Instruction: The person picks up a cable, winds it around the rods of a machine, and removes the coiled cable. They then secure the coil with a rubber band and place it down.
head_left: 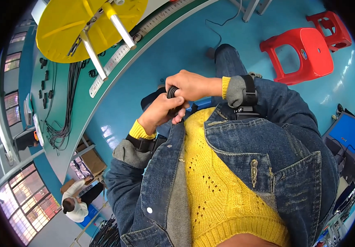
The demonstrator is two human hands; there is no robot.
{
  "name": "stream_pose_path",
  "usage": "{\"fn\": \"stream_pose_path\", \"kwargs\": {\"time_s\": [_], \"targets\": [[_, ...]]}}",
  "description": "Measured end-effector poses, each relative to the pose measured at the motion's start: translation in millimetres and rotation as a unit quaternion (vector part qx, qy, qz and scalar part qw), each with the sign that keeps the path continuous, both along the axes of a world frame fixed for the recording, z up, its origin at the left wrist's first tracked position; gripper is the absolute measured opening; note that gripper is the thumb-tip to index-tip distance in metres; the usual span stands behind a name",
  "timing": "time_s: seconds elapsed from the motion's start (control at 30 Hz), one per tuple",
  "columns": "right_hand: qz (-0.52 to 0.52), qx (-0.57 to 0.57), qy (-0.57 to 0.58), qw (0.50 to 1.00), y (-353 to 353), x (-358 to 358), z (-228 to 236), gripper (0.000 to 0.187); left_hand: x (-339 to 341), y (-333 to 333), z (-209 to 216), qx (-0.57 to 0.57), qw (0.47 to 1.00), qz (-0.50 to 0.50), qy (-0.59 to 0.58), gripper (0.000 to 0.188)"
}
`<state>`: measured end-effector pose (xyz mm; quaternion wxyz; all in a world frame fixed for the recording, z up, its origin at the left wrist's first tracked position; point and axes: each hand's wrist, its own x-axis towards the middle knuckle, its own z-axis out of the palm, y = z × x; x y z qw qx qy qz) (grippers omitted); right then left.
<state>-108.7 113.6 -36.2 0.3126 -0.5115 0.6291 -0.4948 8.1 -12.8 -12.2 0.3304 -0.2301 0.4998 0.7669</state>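
Observation:
Both my hands are together in front of my body, closed around a small coil of black cable [172, 92]. My left hand [161, 110] grips the lower side of the coil, its thumb and fingers wrapped round it. The upper end is held by my right hand [194, 85], whose fingers curl over the top and partly hide the loops. Away to the left, a green worktable [72, 78] carries a bundle of long black cables [67, 108] and a steel ruler [115, 59] along its edge.
Above the table stands a yellow disc [62, 31] with metal rods sticking out. Several small black parts [43, 84] lie on the table's far side. Two red stools, one large [309, 53] and one behind [335, 31], stand at right. A person in white [77, 208] sits at lower left.

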Motion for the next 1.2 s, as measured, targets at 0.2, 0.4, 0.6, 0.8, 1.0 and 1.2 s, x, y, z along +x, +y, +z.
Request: {"fn": "stream_pose_path", "kwargs": {"time_s": [0.2, 0.4, 0.6, 0.8, 1.0, 1.2], "targets": [[0.067, 0.102, 0.065, 0.99, -10.1, -6.0, 2.6, 0.013, -7.6, -4.8, 13.6, 0.107, 0.991, 0.052, -0.062, 0.024], [0.034, 0.013, 0.094, 0.995, -19.1, -4.0, -18.2, 0.018, 2.0, -9.2, 0.0, 0.125, 0.985, 0.083, -0.085, 0.017], [0.119, 0.004, 0.134, 0.984, -27.7, -40.8, 29.2, 0.019, 16.6, -5.5, -2.0, 0.046, 0.989, 0.142, -0.017, 0.017], [-0.19, -0.037, 0.436, 0.879, -83.8, -80.6, 33.8, 0.017, 5.9, -8.8, 8.3, 0.069, 0.949, 0.281, 0.127, 0.015], [-0.165, -0.127, 0.174, 0.962, -72.0, -55.9, 17.6, 0.015, -3.6, -14.6, 15.7, 0.024, 0.908, 0.372, 0.193, 0.013], [-0.053, 0.027, -0.396, 0.916, -19.3, -12.0, 43.5, 0.019, -15.4, 0.5, 12.0, -0.032, 0.891, 0.375, 0.253, 0.015]]}}
